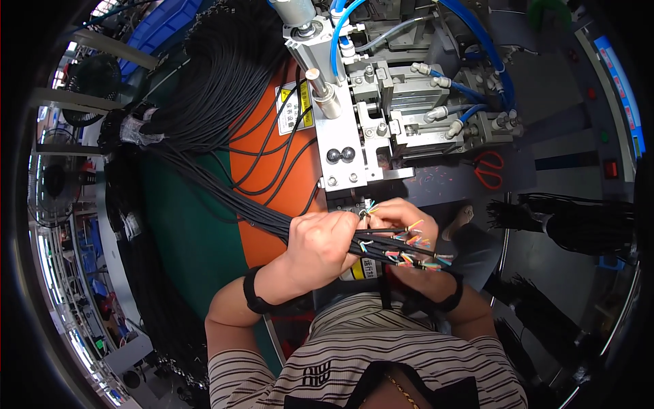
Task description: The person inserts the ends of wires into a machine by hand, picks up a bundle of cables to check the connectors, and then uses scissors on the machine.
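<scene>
My left hand (321, 240) is closed round a bundle of thin black cables (255, 215), which comes in from the left. Out past its fingers stick several cable ends, their short coloured wires (412, 260) fanned toward the right. Beside it, my right hand (403, 219) is closed in a pinch on the coloured wire ends (370, 206) of one cable; its fingertips partly hide them. Both hands are just in front of a metal press machine (344, 136) with pneumatic cylinders, close to its front slot. Whether the wires touch the machine is too small to tell.
A large coil of black cables (218, 82) lies at the far left on a green and orange mat (259, 174). Red-handled scissors (488, 170) and wire scraps (432, 180) lie right of the machine. More cable bundles (579, 225) hang at the right, near a blue control panel (618, 95).
</scene>
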`<state>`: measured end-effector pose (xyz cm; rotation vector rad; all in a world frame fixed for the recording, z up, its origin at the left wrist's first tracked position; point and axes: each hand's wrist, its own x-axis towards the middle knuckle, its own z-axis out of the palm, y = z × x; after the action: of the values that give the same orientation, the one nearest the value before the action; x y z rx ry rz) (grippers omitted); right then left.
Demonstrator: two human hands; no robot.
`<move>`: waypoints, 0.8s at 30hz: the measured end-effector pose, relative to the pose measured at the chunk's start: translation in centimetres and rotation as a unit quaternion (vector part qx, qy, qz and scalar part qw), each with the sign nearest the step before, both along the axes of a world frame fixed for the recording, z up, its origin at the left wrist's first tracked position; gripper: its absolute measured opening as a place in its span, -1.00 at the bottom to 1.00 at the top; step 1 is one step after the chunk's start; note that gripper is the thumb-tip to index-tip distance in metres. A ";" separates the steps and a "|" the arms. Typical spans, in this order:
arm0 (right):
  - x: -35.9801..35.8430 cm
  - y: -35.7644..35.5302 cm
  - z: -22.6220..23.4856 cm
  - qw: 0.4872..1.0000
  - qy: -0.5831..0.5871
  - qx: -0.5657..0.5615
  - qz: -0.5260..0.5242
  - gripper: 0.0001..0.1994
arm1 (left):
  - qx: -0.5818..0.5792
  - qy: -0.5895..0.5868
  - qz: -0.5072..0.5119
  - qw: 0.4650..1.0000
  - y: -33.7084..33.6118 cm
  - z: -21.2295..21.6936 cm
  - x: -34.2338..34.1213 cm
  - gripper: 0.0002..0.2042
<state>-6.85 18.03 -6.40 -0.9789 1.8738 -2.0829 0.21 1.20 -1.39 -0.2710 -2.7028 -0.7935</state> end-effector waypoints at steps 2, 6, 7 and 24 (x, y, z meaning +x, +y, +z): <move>0.1 -0.1 0.1 0.998 0.059 0.025 -0.018 -0.73 | 0.001 0.000 -0.003 1.000 0.0 0.0 0.0 -0.81; -0.4 0.1 1.3 0.988 0.137 0.067 -0.032 -0.77 | -0.005 0.001 -0.010 1.000 -0.2 0.0 0.0 -0.80; -0.8 0.2 1.8 0.994 0.097 0.058 -0.012 -0.84 | -0.013 0.003 -0.013 1.000 -0.2 0.0 0.0 -0.80; -2.6 0.3 1.4 0.949 -0.290 0.070 0.102 -0.92 | -0.058 -0.011 -0.035 0.998 -0.3 -0.1 -0.2 -0.78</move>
<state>-9.42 18.38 -4.99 -0.4311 1.5143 -1.8202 0.05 0.87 -1.47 -0.3886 -2.7776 -0.6627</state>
